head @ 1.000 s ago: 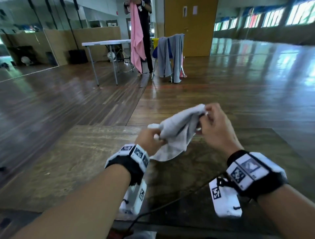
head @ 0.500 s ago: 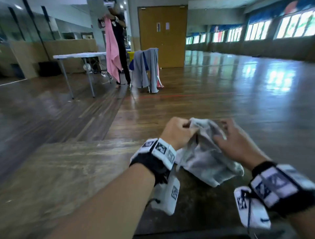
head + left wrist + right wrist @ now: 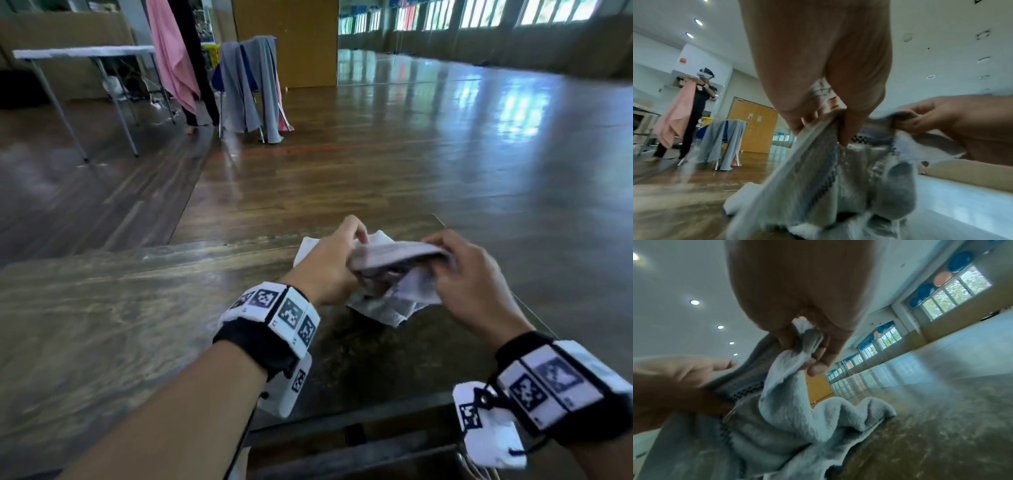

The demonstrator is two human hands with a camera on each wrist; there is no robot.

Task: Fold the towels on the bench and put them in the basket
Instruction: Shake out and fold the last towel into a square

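— Floor (image 3: 394, 164) first: dark glossy boards running far back to a row of bright windows (image 3: 479, 13) and a yellow door (image 3: 301, 41).

— And nearer?

— Bench (image 3: 102, 308), a broad worn wooden top, filling the lower half of the head view. Beyond it on the left stands a white table (image 3: 82, 52), and beside that a chair (image 3: 250, 85) draped with grey cloths. Another person (image 3: 698, 105) stands by the table, holding up a pink cloth (image 3: 171, 54).

— Where is the towel?

— Towel (image 3: 387, 274), pale grey-white with a darker patterned stripe, is bunched over the right part of the bench. Its top edge is lifted and stretched between both hands; its lower folds rest rumpled on the wood.

— How are the hands set?

— Left hand (image 3: 329, 263) pinches the towel's left end, thumb and fingers (image 3: 851, 126) curled over the edge. Right hand (image 3: 469, 277) grasps the other end, fingers (image 3: 818, 363) clenched on a wad of the cloth. Both are just above the bench, close together, with only a short span of towel between them.

— Anything on the wrists?

— Black bands (image 3: 270, 329) with white marker blocks, one on each.
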